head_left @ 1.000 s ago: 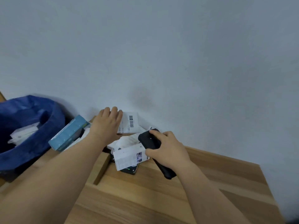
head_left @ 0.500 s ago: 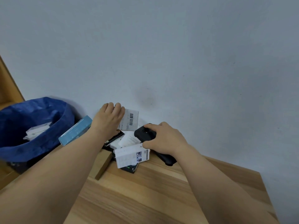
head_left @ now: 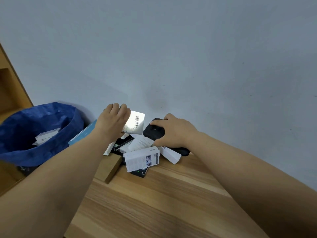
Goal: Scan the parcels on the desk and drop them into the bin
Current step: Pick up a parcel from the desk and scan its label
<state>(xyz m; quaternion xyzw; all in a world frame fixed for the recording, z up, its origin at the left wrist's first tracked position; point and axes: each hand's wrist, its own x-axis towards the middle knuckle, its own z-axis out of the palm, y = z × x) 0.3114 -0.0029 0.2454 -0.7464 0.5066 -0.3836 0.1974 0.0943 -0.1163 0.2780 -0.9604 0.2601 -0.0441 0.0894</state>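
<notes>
My left hand (head_left: 112, 122) grips a small white box (head_left: 135, 123) with a barcode, lifted above a pile of parcels (head_left: 142, 155) at the desk's far left corner. Bright light falls on the box's barcode face. My right hand (head_left: 175, 133) holds a black handheld scanner (head_left: 153, 132), its head pointed at that box from the right. The blue bin (head_left: 37, 127) stands left of the desk, with several white boxes inside it.
A light-blue box (head_left: 84, 133) leans between the pile and the bin. The wooden desk (head_left: 163, 203) stretches toward me, ending at a step on its left edge (head_left: 109, 169). A grey wall rises right behind the pile. Wooden shelving (head_left: 10, 86) stands far left.
My left hand has raised the white barcode box a little higher off the pile. My right hand has brought the scanner closer, and its light now falls on the box.
</notes>
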